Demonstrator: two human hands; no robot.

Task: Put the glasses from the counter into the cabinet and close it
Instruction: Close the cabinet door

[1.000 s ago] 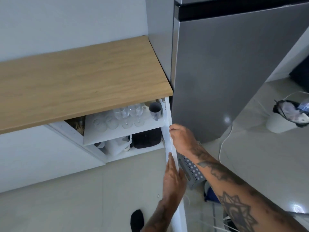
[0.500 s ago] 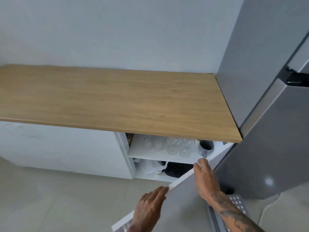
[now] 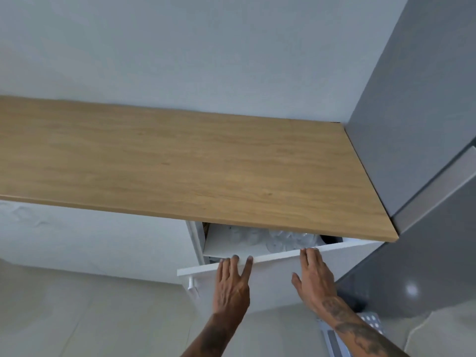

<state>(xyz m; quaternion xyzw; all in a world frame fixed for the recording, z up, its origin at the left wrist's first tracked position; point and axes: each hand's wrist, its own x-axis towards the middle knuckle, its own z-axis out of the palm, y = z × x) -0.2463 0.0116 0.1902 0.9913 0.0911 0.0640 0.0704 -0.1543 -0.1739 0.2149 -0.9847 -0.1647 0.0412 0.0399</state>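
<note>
two hands lie flat, fingers spread, on one white cabinet door (image 3: pixel 278 276), nearly shut: left hand (image 3: pixel 231 284) beside right hand (image 3: pixel 313 276); neither pinches anything; glasses (image 3: pixel 280 239) sit blurred on the shelf inside, too blurred to count; one bare wooden counter (image 3: pixel 180 163) above.

Bare wooden bench (image 3: pixel 180 163) against a pale wall, white cabinet door (image 3: pixel 278 276) ajar beneath it, left hand (image 3: pixel 231 287) and right hand (image 3: pixel 314 276) flat on the door's face, fingers spread, clear glasses (image 3: pixel 280 240) on the shelf in the gap, grey fridge (image 3: pixel 425 150) at right.
</note>
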